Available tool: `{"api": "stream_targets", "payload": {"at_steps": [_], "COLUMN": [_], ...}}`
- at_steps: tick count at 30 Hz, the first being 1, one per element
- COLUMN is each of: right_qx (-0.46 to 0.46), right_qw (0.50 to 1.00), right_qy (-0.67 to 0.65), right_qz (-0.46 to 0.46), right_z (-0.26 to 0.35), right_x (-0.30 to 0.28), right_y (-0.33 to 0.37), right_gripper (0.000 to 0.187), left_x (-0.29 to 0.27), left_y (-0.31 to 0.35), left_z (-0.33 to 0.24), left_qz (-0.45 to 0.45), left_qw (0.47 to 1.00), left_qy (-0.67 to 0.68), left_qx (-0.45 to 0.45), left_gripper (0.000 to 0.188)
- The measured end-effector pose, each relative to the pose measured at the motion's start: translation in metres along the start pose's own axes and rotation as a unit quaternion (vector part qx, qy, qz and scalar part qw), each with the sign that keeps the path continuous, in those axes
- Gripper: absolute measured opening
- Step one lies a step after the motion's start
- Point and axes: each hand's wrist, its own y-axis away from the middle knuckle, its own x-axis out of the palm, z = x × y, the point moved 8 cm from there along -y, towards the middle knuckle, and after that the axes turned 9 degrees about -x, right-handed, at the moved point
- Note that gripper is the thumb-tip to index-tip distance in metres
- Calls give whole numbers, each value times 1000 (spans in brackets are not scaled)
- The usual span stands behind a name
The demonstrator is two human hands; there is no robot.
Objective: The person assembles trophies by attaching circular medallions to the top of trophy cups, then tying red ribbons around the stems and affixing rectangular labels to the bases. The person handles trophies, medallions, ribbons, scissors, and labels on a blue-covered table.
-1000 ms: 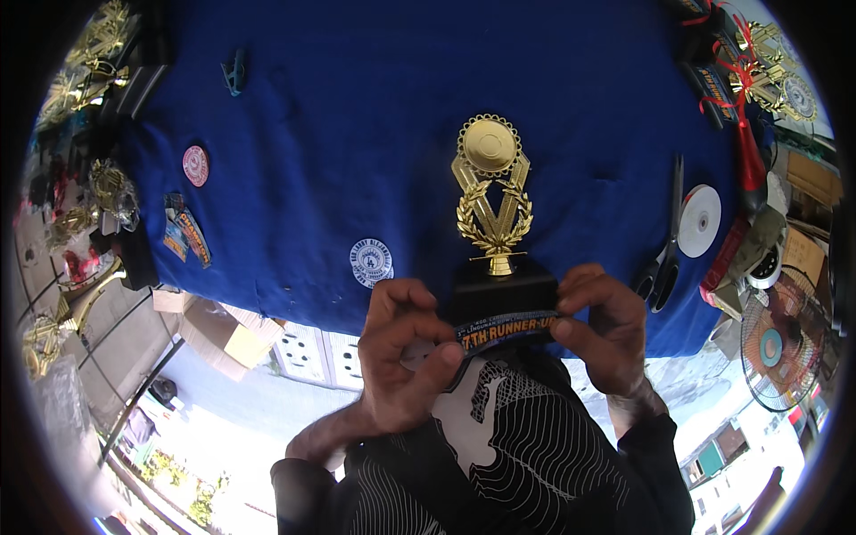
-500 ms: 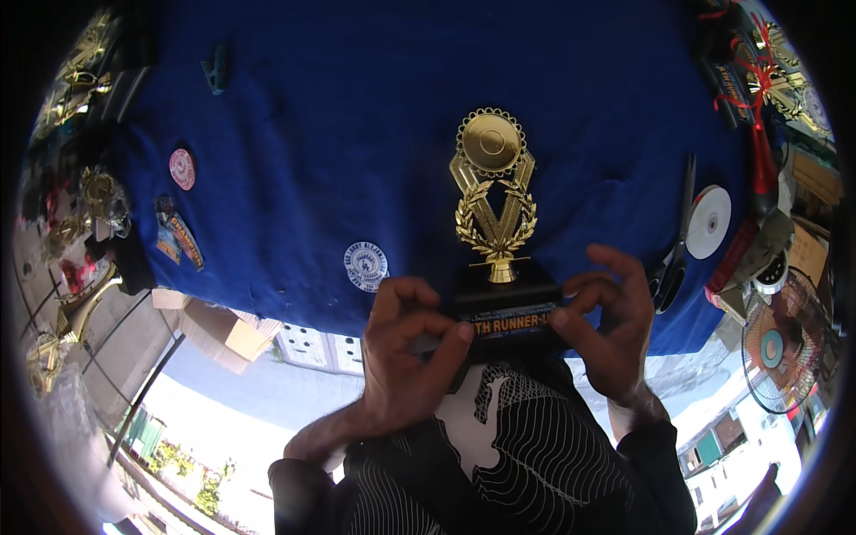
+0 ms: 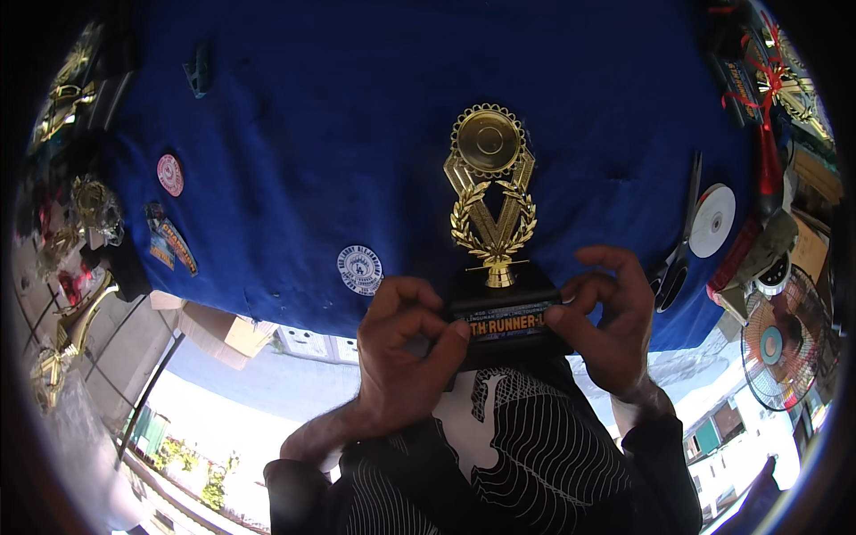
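Note:
A gold trophy [image 3: 493, 214] stands on a black base close in front of me. It has a round scalloped disc on top, a V shape and a laurel wreath. Across the front of the base lies a dark label [image 3: 508, 323] with orange lettering. My left hand [image 3: 406, 343] is closed at the base's left side, its thumb tip on the label's left end. On the other side my right hand [image 3: 611, 321] pinches the base, with the thumb on the label's right end and the fingers curled. The thumbs cover both label ends.
Blue cloth [image 3: 312, 116] covers the table. On the left lie a white round sticker [image 3: 359, 269], a pink one [image 3: 170, 176], printed labels [image 3: 169, 242] and a teal clip [image 3: 197, 71]. Scissors [image 3: 679, 259] and a ribbon roll [image 3: 712, 221] lie right, near a fan [image 3: 781, 343].
Both hands keep the same grip at the label's ends. The view has shifted slightly, so the trophy and cloth sit a little differently in it.

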Motion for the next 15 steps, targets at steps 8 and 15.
{"api": "stream_targets", "payload": {"at_steps": [8, 15], "right_qx": [16, 18], "right_qw": [1000, 1000], "right_qy": [-25, -25], "right_qz": [-7, -5], "right_z": [-1, -1], "right_x": [1, 2], "right_y": [-2, -3], "right_gripper": [54, 52], "left_x": [0, 1], "left_y": [0, -1], "left_z": [0, 1], "left_qz": [0, 0], "left_qw": [1000, 1000], "left_qy": [0, 4], "left_qx": [6, 4], "left_gripper": [11, 11]}}
